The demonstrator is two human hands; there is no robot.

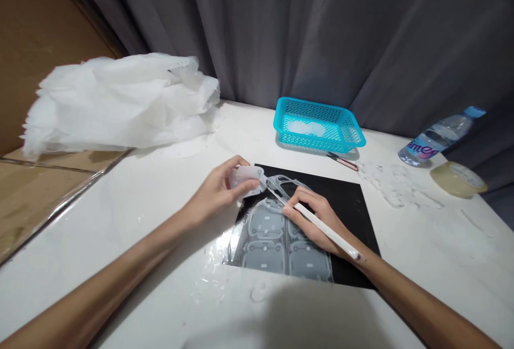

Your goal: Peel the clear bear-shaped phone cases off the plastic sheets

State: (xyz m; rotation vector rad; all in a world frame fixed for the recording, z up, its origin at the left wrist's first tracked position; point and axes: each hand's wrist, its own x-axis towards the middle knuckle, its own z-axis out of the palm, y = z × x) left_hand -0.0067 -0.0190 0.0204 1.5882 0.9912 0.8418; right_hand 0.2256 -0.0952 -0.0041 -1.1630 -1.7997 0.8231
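A translucent moulded sheet [277, 236] of several rounded silicone pieces lies on a black mat [357, 204]. My left hand [219, 194] is closed in a pinch on a pale piece [244, 175] lifted from the sheet's top left corner, with a thin web strip stretching down from it. My right hand [315, 218] rests on the sheet and grips a slim white pen-like tool [327, 231], its tip pointing up-left toward that strip.
A teal plastic basket [319, 124] with pale pieces inside stands behind the mat. A heap of white wrapping [120, 100] lies far left. A water bottle [439, 137] and tape roll [458, 177] sit at right. Clear scraps [395, 186] litter the white table [140, 204].
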